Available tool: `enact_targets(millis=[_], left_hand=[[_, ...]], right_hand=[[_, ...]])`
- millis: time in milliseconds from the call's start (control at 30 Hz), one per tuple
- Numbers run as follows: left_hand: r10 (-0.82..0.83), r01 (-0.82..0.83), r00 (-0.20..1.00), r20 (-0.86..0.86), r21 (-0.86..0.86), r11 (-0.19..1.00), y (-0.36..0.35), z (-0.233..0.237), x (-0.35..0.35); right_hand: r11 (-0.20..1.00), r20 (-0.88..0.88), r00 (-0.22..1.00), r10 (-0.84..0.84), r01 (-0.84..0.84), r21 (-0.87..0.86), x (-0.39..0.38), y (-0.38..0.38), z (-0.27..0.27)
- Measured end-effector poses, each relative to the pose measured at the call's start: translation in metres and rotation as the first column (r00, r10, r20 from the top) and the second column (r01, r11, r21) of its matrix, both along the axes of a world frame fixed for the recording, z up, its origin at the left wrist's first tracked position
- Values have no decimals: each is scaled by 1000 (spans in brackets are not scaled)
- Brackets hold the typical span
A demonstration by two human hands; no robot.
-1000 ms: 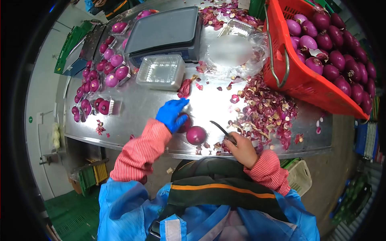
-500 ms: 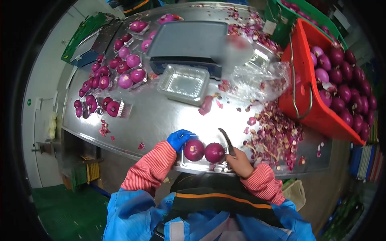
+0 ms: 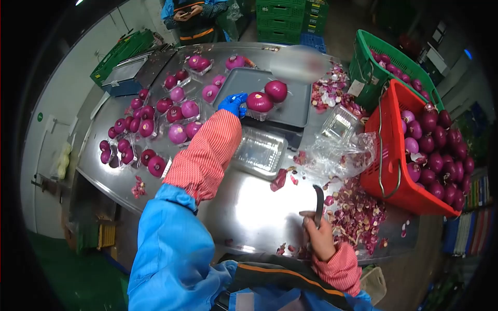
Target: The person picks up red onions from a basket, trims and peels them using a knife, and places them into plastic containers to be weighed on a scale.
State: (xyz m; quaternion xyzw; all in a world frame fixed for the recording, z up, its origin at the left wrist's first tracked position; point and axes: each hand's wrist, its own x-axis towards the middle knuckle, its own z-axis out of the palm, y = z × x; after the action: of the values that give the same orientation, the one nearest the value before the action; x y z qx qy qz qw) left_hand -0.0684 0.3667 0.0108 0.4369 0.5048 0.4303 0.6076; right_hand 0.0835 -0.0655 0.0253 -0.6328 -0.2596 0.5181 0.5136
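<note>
My left hand point(image 3: 233, 104), in a blue glove, is stretched far out and closed on the left edge of a clear plastic tray point(image 3: 258, 115). Two peeled red onions point(image 3: 260, 102) sit in that tray, which overlaps the grey scale platform point(image 3: 295, 115). My bare right hand point(image 3: 320, 239) grips a small knife with a dark curved blade point(image 3: 319, 199), pointing up over the near part of the steel table point(image 3: 228, 217). Just in front of the scale lies a stack of clear trays point(image 3: 261, 153).
Trays of onions point(image 3: 176, 114) cover the left of the table. Onion skins point(image 3: 358, 217) and a crumpled plastic bag point(image 3: 342, 155) lie at right, beside a red crate point(image 3: 381, 150) of onions and a green crate point(image 3: 363, 67). Across the table stands a person point(image 3: 194, 20).
My left hand has carried the tray with two onions from the near table edge forward to the scale. My right hand has moved slightly right and down, still holding the knife.
</note>
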Motion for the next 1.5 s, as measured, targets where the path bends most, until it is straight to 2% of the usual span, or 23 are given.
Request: enact_targets(millis=[67, 167, 233, 267, 333, 400, 467, 600, 700, 733, 800, 833, 900, 933, 1000, 1100, 1133, 1267, 1400, 1500], left_hand=[[11, -12, 1000, -10, -38, 999, 40, -20, 9], [-34, 36, 999, 18, -105, 994, 61, -36, 7], [-73, 72, 997, -6, -124, 990, 55, -26, -3], [-123, 106, 976, -177, -106, 989, 57, -19, -11], [-86, 70, 958, -273, -67, 995, 67, -14, -37], [-148, 128, 946, -287, -89, 988, 83, -9, -70], [-117, 105, 957, -266, -58, 993, 96, -10, -87], [-100, 79, 968, -231, -96, 992, 83, 13, -96], [-188, 166, 939, -289, -99, 981, 83, 22, -85], [-231, 208, 920, -318, -104, 973, 84, 22, -81], [-299, 263, 871, -391, -143, 954, 91, 20, -69], [-323, 273, 842, -432, -175, 946, 97, 16, -63], [-423, 409, 758, -496, -143, 901, 108, 8, -55], [-465, 474, 709, -530, -130, 871, 113, 9, -53], [-430, 462, 711, -557, -91, 882, 113, 10, -49], [-406, 436, 767, -496, -60, 898, 103, 15, -45], [-404, 438, 785, -471, -39, 898, 102, 15, -46], [-385, 402, 860, -335, -19, 915, 94, 16, -59], [-342, 349, 913, -222, -9, 937, 92, 11, -60], [-366, 374, 911, -188, 6, 927, 95, 1, -45]], right_hand=[[999, -31, 999, -35, 35, -8, -1, -10, -5], [997, -13, 998, -56, 55, -59, 3, -21, -11], [996, 31, 998, -49, 51, -73, 6, -23, -16], [996, 70, 997, -35, 41, -83, 6, -23, -16], [996, 146, 989, -8, 21, -89, 8, -24, -26], [998, 151, 988, 15, -6, -59, 6, -22, -27], [997, 141, 987, 72, -67, -35, -2, -16, -11], [969, 53, 978, 202, -191, -153, -11, -17, -9], [956, 258, 924, 283, -250, -154, -22, -9, 0], [945, 498, 808, 316, -313, -92, -20, -2, -1], [883, 866, 436, 244, -469, -13, -14, 24, -6], [877, 902, 345, 258, -476, -69, -17, 40, 2], [863, 948, 154, 280, -473, -178, -28, 77, 24], [860, 967, 98, 235, -484, -160, -33, 98, 25], [854, 989, -9, 147, -504, -132, -47, 136, 23], [819, 969, -196, 150, -525, -233, -57, 182, 4], [774, 952, -254, 172, -562, -291, -55, 189, -1], [763, 934, -224, 278, -539, -356, -45, 184, 7], [769, 889, -266, 374, -448, -457, -32, 163, 19], [799, 911, -194, 364, -437, -413, -26, 161, 17]])
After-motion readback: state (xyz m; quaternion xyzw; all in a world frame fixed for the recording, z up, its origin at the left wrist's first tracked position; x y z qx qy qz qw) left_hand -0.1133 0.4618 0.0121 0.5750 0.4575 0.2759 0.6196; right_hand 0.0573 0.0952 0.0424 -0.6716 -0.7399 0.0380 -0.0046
